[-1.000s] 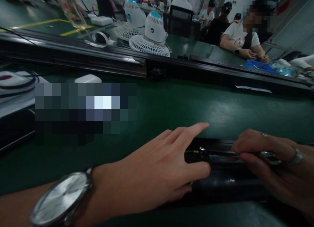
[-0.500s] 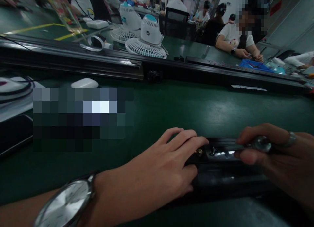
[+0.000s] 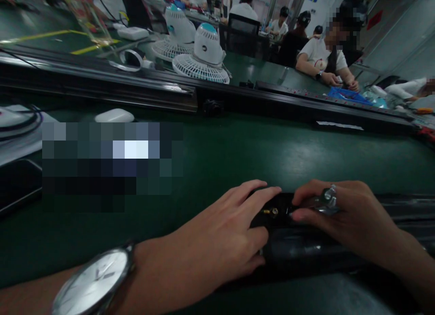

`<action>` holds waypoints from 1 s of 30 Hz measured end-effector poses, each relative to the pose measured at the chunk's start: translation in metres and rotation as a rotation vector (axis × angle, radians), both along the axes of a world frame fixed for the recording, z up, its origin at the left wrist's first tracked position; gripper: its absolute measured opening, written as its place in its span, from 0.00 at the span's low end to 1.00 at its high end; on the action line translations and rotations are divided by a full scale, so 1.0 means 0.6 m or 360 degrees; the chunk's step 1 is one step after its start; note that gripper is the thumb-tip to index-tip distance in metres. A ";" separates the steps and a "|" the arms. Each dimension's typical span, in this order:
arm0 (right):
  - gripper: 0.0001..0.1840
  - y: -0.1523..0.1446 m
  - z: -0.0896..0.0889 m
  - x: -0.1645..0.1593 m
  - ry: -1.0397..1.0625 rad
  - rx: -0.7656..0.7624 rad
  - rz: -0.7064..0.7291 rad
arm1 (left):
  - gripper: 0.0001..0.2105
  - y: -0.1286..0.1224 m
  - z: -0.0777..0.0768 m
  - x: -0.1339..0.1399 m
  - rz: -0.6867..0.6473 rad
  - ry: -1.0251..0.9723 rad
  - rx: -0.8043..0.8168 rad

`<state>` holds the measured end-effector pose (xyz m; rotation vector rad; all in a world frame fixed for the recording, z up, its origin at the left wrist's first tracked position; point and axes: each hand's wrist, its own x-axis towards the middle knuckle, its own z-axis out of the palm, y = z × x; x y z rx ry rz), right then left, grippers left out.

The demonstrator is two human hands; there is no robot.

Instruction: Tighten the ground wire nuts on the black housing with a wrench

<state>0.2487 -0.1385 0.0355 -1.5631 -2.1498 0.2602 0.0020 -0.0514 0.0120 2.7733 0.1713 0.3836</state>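
A long black profile lies across the bench in front of me, with a glossy black surface. My left hand is closed over its left end, fingers on the far side and thumb on the near side. Brass-coloured fittings show in the profile's top just right of those fingers. My right hand pinches a small, clear, shiny piece above the profile, its fingertips close to the fittings. Most of that piece is hidden by the fingers, so its kind is unclear.
A dark rail crosses the green bench. Behind it stand white fans and a blue tray near a seated person. At left are a white rounded case, a dark phone-like slab and a blurred-out patch.
My right hand has moved left along the profile with the clear piece, bringing its fingertips nearer the brass-coloured fittings. My left hand keeps its hold, and the view has shifted slightly.
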 end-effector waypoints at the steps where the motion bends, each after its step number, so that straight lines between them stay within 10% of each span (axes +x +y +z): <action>1: 0.13 -0.001 -0.001 0.001 0.0012 0.0029 -0.0020 | 0.04 0.000 0.002 0.000 0.0010 0.0012 -0.0012; 30: 0.08 -0.015 0.005 0.011 0.0019 0.0149 0.0434 | 0.02 -0.003 0.004 0.004 0.0029 -0.0065 -0.0135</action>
